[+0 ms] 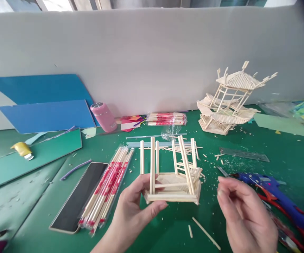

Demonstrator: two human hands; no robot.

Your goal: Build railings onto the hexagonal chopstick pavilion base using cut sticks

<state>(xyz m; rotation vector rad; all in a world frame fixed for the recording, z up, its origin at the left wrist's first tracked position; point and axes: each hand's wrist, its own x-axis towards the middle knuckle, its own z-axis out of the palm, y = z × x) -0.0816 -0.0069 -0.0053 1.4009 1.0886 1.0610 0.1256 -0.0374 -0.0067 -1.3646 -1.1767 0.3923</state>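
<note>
My left hand (pixel 138 207) grips the near left corner of a small wooden-stick frame (pixel 171 197), thumb in front and fingers behind. The frame has a flat base with several upright posts and low rails at its far right side. To the right of it, apart from it, my right hand (pixel 247 214) is closed in a pinch, thumb against fingertips. Whatever may be between those fingertips is too small to make out. Just behind the right hand lies a blue hot glue gun (pixel 270 186). Two loose stick pieces (pixel 206 232) lie on the green table between the hands.
A finished-looking stick pavilion (pixel 228 102) stands at back right. Packaged chopsticks (pixel 109 186) and a phone (pixel 79 196) lie at left, a pink bottle (pixel 104 117) behind. A clear ruler (pixel 244 154), red-handled pliers (pixel 297 225) and scattered offcuts lie right. A white partition (pixel 141 59) closes the back.
</note>
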